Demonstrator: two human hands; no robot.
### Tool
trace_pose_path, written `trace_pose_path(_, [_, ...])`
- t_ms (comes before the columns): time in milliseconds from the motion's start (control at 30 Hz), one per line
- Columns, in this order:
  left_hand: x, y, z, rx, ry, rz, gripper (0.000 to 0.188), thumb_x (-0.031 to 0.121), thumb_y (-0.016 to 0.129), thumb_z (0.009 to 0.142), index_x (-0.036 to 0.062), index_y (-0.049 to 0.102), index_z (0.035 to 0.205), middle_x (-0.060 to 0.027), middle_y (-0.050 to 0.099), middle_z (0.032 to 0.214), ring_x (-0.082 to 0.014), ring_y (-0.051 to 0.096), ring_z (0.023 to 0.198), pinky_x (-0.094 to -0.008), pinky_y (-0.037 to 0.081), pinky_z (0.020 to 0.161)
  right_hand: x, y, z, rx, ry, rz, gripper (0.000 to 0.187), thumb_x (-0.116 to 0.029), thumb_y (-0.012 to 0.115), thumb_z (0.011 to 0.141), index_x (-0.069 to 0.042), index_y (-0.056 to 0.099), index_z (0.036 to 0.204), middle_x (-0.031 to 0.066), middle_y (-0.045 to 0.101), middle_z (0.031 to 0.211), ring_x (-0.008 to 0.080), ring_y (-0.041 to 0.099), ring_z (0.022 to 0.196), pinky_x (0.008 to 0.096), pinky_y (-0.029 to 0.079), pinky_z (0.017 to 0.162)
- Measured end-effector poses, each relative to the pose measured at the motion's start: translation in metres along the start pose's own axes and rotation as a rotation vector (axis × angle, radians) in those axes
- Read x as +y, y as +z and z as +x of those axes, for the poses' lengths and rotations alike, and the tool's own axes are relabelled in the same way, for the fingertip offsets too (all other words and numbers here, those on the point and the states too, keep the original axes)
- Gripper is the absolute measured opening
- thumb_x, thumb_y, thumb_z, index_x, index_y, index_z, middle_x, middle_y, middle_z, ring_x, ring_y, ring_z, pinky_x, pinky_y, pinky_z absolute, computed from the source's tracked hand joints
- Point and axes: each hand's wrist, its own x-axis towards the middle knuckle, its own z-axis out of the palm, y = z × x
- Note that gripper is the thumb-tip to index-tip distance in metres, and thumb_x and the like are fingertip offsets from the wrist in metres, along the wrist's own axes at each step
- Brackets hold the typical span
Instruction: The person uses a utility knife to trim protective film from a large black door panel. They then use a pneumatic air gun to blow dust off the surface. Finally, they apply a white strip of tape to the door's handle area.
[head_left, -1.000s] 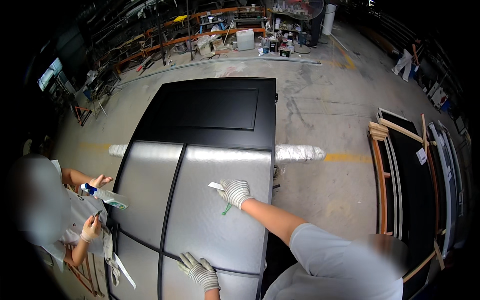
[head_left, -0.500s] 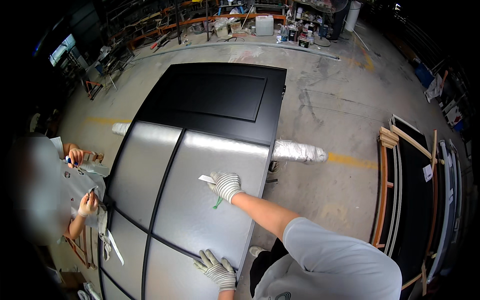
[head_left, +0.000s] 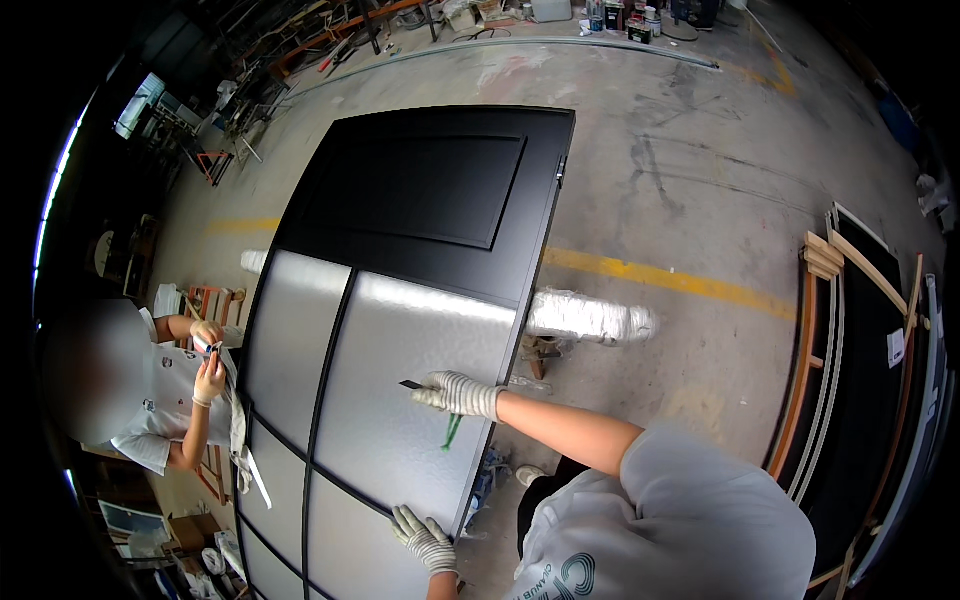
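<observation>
A large black-framed door (head_left: 400,185) lies flat, with a solid black panel at its far end and silvery textured glass panes (head_left: 390,345) divided by black bars. Over the right-hand pane, my gloved right hand (head_left: 450,394) is closed on a thin flat blade (head_left: 411,384), its dark tip jutting left from the fingers. A narrow green strip (head_left: 451,430) shows just below this hand; whether it belongs to the blade or is a reflection, I cannot tell. My gloved left hand (head_left: 425,540) rests with fingers spread on the nearer part, beside a crossbar.
Across the door, a co-worker (head_left: 185,390) holds a small item in both hands. A white strip (head_left: 259,477) lies near that edge. A plastic-wrapped support (head_left: 590,315) sticks out under the door. Framed panels with wooden bars (head_left: 810,370) stand right; paint cans (head_left: 637,25) stand far back.
My right hand has turned and shifted slightly nearer; the blade now looks dark instead of white. My left hand stays on the door. The co-worker's hands have come together. The view has shifted.
</observation>
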Motion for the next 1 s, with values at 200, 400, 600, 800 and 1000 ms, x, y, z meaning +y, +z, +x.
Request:
trace_pose_path(200, [-0.002, -0.004, -0.023, 0.006, 0.074, 0.000, 0.061, 0.025, 0.044, 0.091, 0.0005, 0.029, 0.145, -0.0236, 0.031, 0.148, -0.0496, 0.027, 0.133, -0.0591, 0.021, 0.111, -0.036, -0.083, -0.074, 0.155, 0.145, 0.202, 0.036, -0.011, 0.053, 0.092, -0.004, 0.051, 0.128, 0.0050, 0.064, 0.078, 0.0068, 0.051, 0.046, 0.0232, 0.043, 0.041])
trace_pose_path(400, [0.008, -0.026, -0.004, -0.120, 0.156, 0.247, 0.067, 0.031, 0.046, 0.090, -0.0063, 0.028, 0.143, -0.0275, 0.027, 0.149, -0.0487, 0.024, 0.136, -0.0596, 0.014, 0.113, -0.014, -0.124, -0.090, 0.523, -0.031, -0.328, 0.033, -0.019, 0.053, 0.093, -0.004, 0.059, 0.123, 0.0154, 0.066, 0.089, 0.0282, 0.063, 0.086, 0.0373, 0.050, 0.080])
trace_pose_path(600, [0.001, 0.004, 0.111, 0.016, 0.204, 0.000, 0.071, 0.033, 0.049, 0.090, -0.0065, 0.025, 0.144, -0.0295, 0.025, 0.149, -0.0461, 0.023, 0.138, -0.0548, 0.014, 0.115, -0.038, -0.135, -0.093, 0.560, -0.088, -0.764, 0.033, -0.016, 0.055, 0.089, -0.002, 0.059, 0.118, 0.0227, 0.061, 0.102, 0.0360, 0.059, 0.097, 0.0404, 0.048, 0.085])
trace_pose_path(800, [0.051, 0.034, 0.242, 0.183, 0.151, 0.082, 0.067, 0.038, 0.044, 0.094, -0.0037, 0.028, 0.144, -0.0282, 0.027, 0.149, -0.0443, 0.023, 0.139, -0.0520, 0.016, 0.116, -0.060, -0.134, -0.088, 0.611, 0.000, -0.760, 0.036, -0.014, 0.059, 0.086, -0.004, 0.058, 0.120, 0.0220, 0.060, 0.103, 0.0381, 0.060, 0.092, 0.0411, 0.050, 0.083])
trace_pose_path(1000, [0.114, 0.034, 0.308, 0.166, -0.006, 0.163, 0.068, 0.040, 0.046, 0.094, -0.0044, 0.031, 0.143, -0.0286, 0.027, 0.148, -0.0451, 0.024, 0.138, -0.0513, 0.017, 0.116, -0.040, -0.168, -0.065, 0.641, -0.075, -0.941, 0.030, -0.019, 0.061, 0.088, -0.010, 0.062, 0.116, 0.0123, 0.063, 0.097, 0.0279, 0.064, 0.077, 0.0353, 0.052, 0.069])
